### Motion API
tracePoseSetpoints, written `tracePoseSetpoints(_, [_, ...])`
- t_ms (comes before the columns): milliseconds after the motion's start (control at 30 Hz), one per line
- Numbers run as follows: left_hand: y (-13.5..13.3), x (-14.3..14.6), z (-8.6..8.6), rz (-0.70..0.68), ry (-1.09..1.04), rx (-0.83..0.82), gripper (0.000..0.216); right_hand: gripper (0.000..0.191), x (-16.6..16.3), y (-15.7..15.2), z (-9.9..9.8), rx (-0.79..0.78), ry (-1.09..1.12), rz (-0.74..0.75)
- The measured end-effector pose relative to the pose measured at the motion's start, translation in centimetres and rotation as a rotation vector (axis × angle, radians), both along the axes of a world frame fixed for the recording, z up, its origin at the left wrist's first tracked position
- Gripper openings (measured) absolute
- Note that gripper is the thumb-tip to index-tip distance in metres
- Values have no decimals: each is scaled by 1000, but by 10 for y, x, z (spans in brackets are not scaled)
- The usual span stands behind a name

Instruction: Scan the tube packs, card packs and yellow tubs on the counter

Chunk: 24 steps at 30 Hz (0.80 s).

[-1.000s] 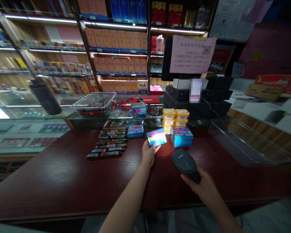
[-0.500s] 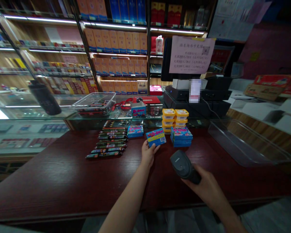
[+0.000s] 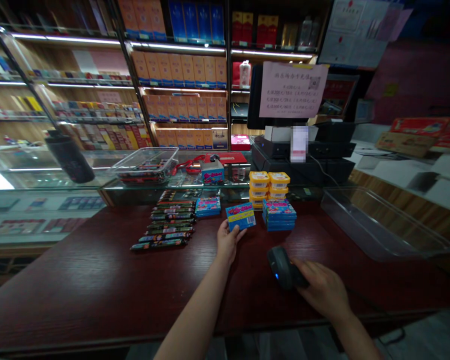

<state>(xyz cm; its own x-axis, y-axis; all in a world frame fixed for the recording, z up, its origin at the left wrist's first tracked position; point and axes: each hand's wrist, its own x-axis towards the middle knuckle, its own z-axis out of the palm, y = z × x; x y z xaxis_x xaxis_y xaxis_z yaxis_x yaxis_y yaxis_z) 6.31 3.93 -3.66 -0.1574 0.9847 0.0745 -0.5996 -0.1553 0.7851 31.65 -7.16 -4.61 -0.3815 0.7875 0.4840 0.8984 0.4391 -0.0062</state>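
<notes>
My left hand (image 3: 228, 241) is closed on the lower edge of a flat blue packet (image 3: 240, 217) with pink lettering, a yellow band and a barcode facing me. In my right hand (image 3: 324, 289) is a dark barcode scanner (image 3: 280, 267), low over the table and tilted, a blue light showing on it. A stack of similar blue packets (image 3: 279, 216) stands right of the held one. Left of it lies a smaller pile of blue packets (image 3: 207, 206). A row of patterned pens (image 3: 170, 224) lies further left.
Yellow-lidded tubs (image 3: 258, 185) are stacked behind the packets. A clear plastic bin (image 3: 378, 235) sits at the right. On the glass counter behind are a clear tray (image 3: 172, 157) of pens and an open blue box (image 3: 213, 175). A monitor with a pink notice (image 3: 293, 92) rises at the back.
My right hand has turned the scanner and lowered it a little toward me, and its blue light now shows. My left hand keeps the packet in nearly the same place.
</notes>
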Motion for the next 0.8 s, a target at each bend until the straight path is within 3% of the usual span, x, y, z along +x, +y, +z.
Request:
tracePoseSetpoints(133, [1,0,2,29,22,13,47,41,3,1,0,31,15,-14])
tracePoseSetpoints(267, [3,-1,10,184,142,55,44,44,6,3,-2,44,24,3])
tracePoseSetpoints(400, [3,0,32,436,414,155,28,43,5,4,-3,19,61,9])
tracePoseSetpoints(500, [3,4,54,547,652,285,15,41,3,4,-2,-1,89,12])
tracePoseSetpoints(567, [6,7,68,548,839,433,12,40,3,4,-1,-6,97,14])
tracePoseSetpoints(667, [14,14,81,458,1173,626,26,39,2,5,-2,0,106,2])
tracePoseSetpoints(800, [24,35,87,338,1490,733,28,42,0,6,-4,-7,131,-7])
